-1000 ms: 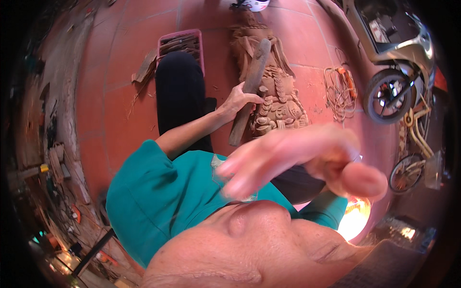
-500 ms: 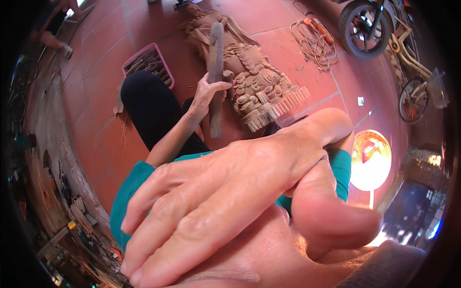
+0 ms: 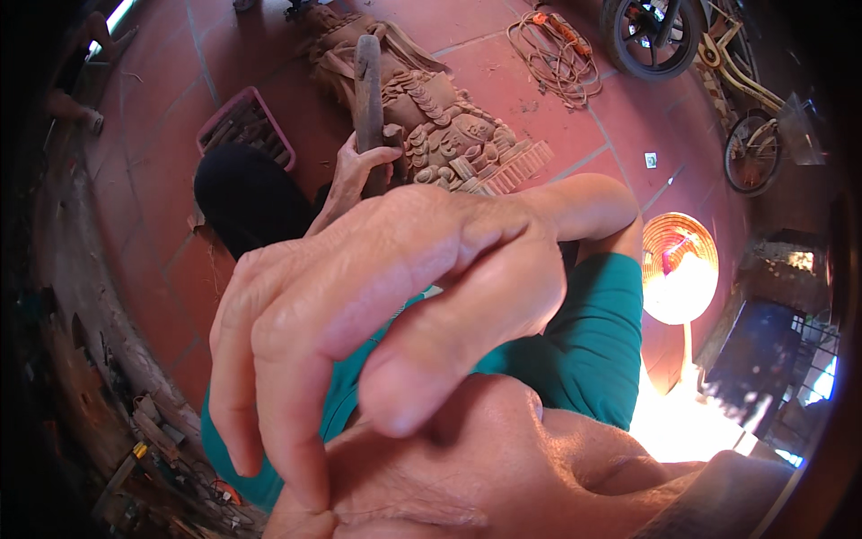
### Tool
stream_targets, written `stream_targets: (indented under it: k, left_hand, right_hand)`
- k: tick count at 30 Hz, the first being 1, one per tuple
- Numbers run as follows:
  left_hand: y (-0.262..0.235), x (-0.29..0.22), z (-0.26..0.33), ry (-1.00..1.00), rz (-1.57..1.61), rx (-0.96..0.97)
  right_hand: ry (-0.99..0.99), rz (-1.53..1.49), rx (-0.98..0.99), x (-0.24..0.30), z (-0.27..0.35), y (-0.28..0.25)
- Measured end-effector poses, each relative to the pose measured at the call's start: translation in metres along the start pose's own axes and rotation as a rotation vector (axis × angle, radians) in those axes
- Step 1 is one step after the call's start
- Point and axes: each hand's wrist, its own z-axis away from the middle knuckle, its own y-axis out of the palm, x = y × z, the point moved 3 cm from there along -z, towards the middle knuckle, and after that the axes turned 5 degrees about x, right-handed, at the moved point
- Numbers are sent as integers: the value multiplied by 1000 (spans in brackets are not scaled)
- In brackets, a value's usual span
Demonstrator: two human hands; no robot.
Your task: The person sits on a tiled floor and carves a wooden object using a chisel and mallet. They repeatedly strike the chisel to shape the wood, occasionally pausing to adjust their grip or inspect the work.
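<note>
Red tiled floor, crossed by pale grout lines. Lying on it: a carved wooden statue at the middle, a pink crate of tools just left, a coiled rope right, and a conical straw hat toward the right edge. Bicycle wheels standing at the far right corner.

This is a woodcarver's open workshop yard. A large carved wooden figure lies on the red tiled floor, beside a pink crate of tools, a coiled cord, parked bicycles and clutter along the wall.
</note>
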Motion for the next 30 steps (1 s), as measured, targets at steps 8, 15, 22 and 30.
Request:
stream_targets:
  k: [8, 15, 22, 30]
  left_hand:
    - [3, -15, 15, -14, 35, -88]
    - [5, -17, 17, 17, 38, -67]
    - [-4, 3, 2, -3, 19, -67]
    - [-12, 1, 6, -14, -14, -82]
  right_hand:
    - [-48, 107, 30, -7, -14, 9]
    - [-120, 223, 15, -7, -16, 16]
    - [-280, 475, -43, -3, -14, 20]
    - [-283, 1034, 483, -37, 4, 2]
